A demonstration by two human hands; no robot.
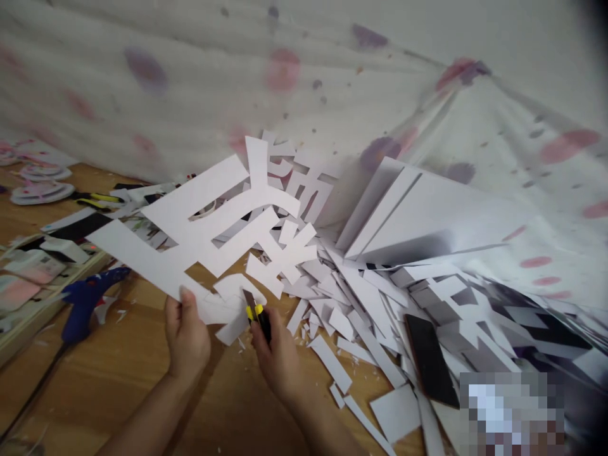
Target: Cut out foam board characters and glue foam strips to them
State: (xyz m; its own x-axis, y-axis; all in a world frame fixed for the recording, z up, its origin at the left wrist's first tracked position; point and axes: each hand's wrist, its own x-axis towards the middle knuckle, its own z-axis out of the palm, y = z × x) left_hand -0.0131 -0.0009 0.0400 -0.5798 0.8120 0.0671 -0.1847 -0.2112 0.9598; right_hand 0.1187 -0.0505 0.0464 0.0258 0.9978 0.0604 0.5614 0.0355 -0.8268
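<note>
My left hand (pixel 189 332) pinches the lower edge of a large white cut-out sheet (pixel 175 253), thumb on top. The sheet is raised above the wooden table, with slots and branching strips cut through it. In my right hand (pixel 280 358) is a black and yellow utility knife (pixel 259 320). Its blade points up and away, close to the sheet's lower right part. I cannot tell whether the blade touches the sheet. White offcuts (pixel 332 285) lie beyond and to the right of the knife.
A blue glue gun (pixel 85 304) with a cord lies at left, beside a tray of small boxes (pixel 42 272). White boards (pixel 403 202) lean on the spotted curtain (pixel 285 69). A dark phone (pixel 431 361) rests on scraps at right. Yellow-handled pliers (pixel 99 201) lie at back left.
</note>
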